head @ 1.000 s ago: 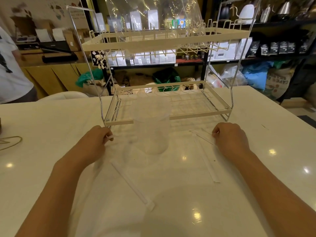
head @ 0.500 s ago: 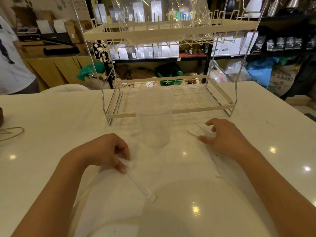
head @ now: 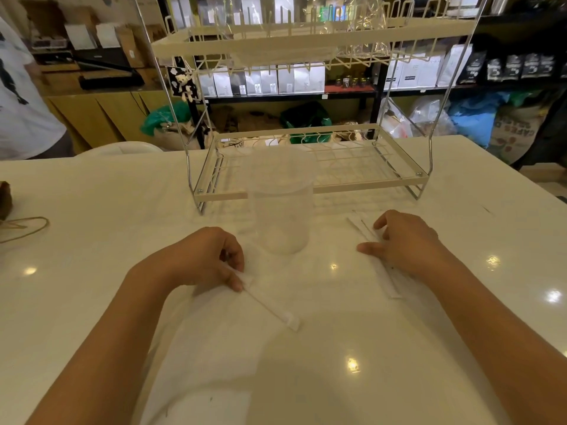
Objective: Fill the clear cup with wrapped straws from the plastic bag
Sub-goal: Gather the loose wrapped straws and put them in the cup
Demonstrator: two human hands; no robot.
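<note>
The clear cup (head: pixel 280 207) stands upright and empty on the white table, just in front of the wire rack. My left hand (head: pixel 202 259) is left of the cup, its fingertips pinching the near end of one wrapped straw (head: pixel 270 308) that lies diagonally on the table. To the right of the cup, my right hand (head: pixel 405 240) rests with spread fingers on several wrapped straws (head: pixel 385 277) lying flat. A clear plastic bag (head: pixel 306 23) sits on the rack's top shelf.
A two-tier cream wire rack (head: pixel 310 188) stands right behind the cup. A brown string (head: pixel 24 228) lies at the table's left edge. A person in a white shirt (head: pixel 21 96) stands at the far left. Shelves of goods fill the background.
My left hand has come back from the rack's foot toward me and pinched the end of the diagonal straw. My right hand has opened out and pressed onto the straws on the right.
</note>
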